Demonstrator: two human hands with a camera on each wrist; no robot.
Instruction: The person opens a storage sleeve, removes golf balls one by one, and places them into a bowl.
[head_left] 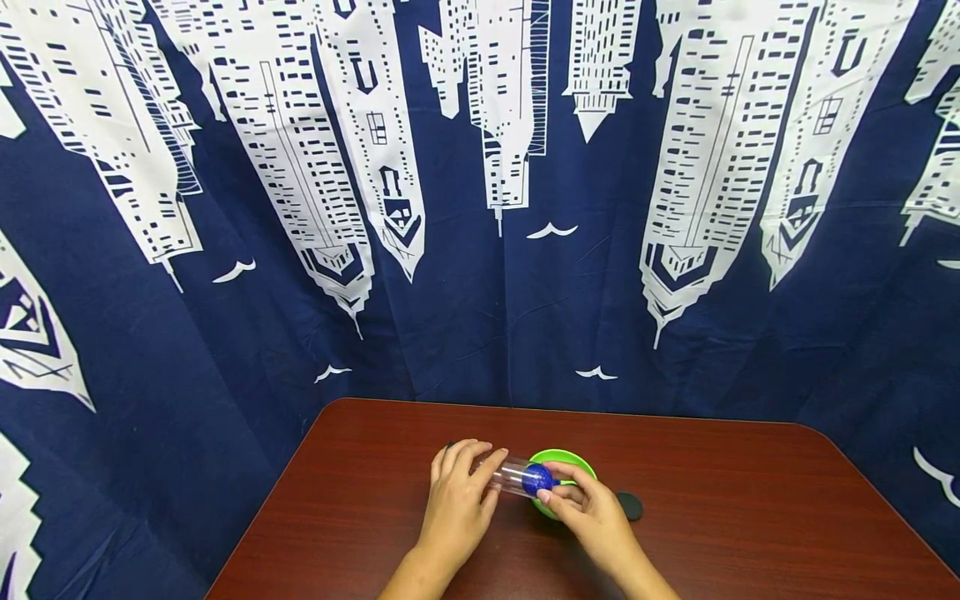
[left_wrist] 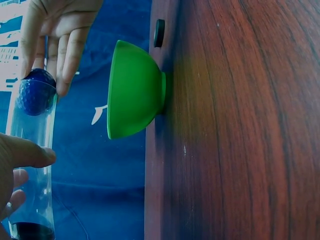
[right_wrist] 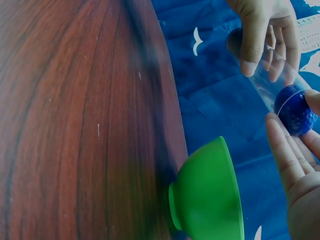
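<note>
A clear plastic tube [head_left: 507, 475] lies nearly level above the table, and my left hand [head_left: 457, 504] grips it around its side. Its far-left end is closed by a black cap [left_wrist: 32, 231], seen in the left wrist view. At the other end, a dimpled blue golf ball [left_wrist: 36, 95] sits partly inside the mouth and partly out. My right hand [head_left: 592, 517] pinches the ball's outer part between thumb and fingers. Behind and below the tube stands a green bowl [left_wrist: 135, 90], upright on the table; the hands and tube hide part of it in the head view.
A round black lid [head_left: 630, 506] lies flat on the table, right of the bowl. The reddish-brown wooden table [head_left: 750, 500] ends at a blue curtain [head_left: 465, 333] printed with white buildings, which hangs behind its far edge.
</note>
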